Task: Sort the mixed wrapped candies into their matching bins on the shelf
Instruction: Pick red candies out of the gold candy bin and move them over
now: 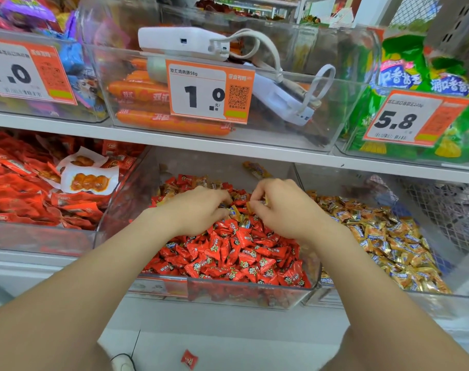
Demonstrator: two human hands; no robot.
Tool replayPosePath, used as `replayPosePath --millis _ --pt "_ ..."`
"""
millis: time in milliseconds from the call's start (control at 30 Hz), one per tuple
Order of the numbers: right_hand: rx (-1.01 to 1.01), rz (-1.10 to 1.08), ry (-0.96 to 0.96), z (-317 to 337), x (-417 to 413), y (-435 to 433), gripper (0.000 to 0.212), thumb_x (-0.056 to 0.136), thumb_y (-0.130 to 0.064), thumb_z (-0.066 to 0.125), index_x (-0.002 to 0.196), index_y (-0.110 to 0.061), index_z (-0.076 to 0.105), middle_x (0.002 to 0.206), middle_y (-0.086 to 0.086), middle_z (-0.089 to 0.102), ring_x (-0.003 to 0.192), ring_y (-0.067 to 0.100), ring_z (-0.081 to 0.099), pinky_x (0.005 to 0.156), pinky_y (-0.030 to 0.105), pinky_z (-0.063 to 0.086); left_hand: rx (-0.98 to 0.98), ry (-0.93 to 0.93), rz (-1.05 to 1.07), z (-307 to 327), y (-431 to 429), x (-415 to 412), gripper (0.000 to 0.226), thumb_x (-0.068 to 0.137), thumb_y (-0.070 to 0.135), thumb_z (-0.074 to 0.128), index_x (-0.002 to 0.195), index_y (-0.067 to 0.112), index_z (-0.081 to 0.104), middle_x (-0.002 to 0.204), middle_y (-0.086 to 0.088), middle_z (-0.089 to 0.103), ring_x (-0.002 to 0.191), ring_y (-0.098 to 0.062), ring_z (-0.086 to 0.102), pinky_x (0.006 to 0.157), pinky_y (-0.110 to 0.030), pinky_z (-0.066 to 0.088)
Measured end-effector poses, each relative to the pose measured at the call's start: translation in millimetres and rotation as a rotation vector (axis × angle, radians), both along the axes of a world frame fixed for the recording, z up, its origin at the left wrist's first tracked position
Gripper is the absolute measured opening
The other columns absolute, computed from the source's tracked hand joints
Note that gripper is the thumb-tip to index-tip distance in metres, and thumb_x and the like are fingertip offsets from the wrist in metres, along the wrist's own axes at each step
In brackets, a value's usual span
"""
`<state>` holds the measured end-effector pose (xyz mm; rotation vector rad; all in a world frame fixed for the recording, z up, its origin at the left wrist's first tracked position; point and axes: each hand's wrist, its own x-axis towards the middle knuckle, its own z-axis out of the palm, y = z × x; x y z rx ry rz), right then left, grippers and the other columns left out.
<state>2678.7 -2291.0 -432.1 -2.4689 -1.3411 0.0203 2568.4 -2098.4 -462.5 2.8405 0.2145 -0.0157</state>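
Digging into the red candies point(236, 253) in the middle bin point(254, 290), dead ahead at 12 o'clock. Curling the left hand point(198, 207) down into the heap; cannot tell whether gripping anything or just raking. Curling the right hand point(280, 210) as well, its fingers point(256, 203) pinching what looks like a gold candy point(265, 200). Spotting more gold strays point(234, 211) between the two hands. Best now: pick by colour only, lift straight up to shed any clinging reds, then swing over to the gold bin point(375, 297) at 3 o'clock and let go low. Also noting one red piece point(189, 358) on the floor at 6 o'clock.
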Motion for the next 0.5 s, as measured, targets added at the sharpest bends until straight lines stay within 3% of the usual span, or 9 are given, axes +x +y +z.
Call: replayPosePath --millis 67,167,300,433,500 --pt "0.051 -0.015 0.018 1.1 0.2 0.0 0.011 0.099 -0.03 0.058 0.096 -0.029 0.069 0.087 -0.012 0.066 0.071 0.009 0.056 0.076 0.04 0.058 0.027 0.053 -0.013 -3.2 -3.6 4.8 0.045 0.106 0.051 0.051 0.144 0.027 0.052 0.122 -0.004 0.065 0.114 -0.028 0.063 0.095 -0.047 0.054" --pt "0.094 -0.07 0.049 0.9 2.2 1.1 0.02 0.098 -0.034 0.057 0.106 -0.027 0.074 0.07 -0.011 0.058 0.059 0.008 0.051 0.066 0.034 0.051 0.022 0.059 -0.015 -7.4 -8.2 10.6 0.046 0.101 0.054 0.059 0.133 0.022 0.052 0.096 0.003 0.057 0.097 -0.028 0.062 0.085 -0.046 0.054" --pt "-0.018 -0.088 0.047 0.0 4.1 1.3 0.035 0.094 -0.057 0.066 0.086 -0.024 0.074 0.078 0.001 0.067 0.078 0.023 0.065 0.07 0.038 0.053 0.009 0.012 0.033 -14.3 -11.0 15.8 0.03 0.1 0.053 0.06 0.105 0.028 0.045 0.087 0.003 0.052 0.084 -0.027 0.058 0.077 -0.045 0.055" --pt "-0.044 -0.064 0.035 -2.3 4.1 4.7 0.015 0.096 -0.028 0.065 0.085 -0.028 0.075 0.1 -0.001 0.076 0.098 0.023 0.071 0.087 0.039 0.059 0.001 -0.046 0.029 -14.8 -12.5 17.9 0.027 0.102 0.046 0.062 0.094 0.025 0.046 0.087 0.001 0.054 0.08 -0.027 0.059 0.073 -0.043 0.054" --pt "-0.042 -0.078 0.037 -1.1 3.1 6.1 0.02 0.097 -0.023 0.06 0.103 -0.031 0.078 0.113 -0.001 0.074 0.102 0.021 0.07 0.091 0.036 0.057 -0.021 -0.056 0.009 -13.1 -9.8 17.4 0.025 0.101 0.042 0.065 0.092 0.024 0.049 0.081 0.001 0.057 0.075 -0.024 0.059 0.071 -0.042 0.054"
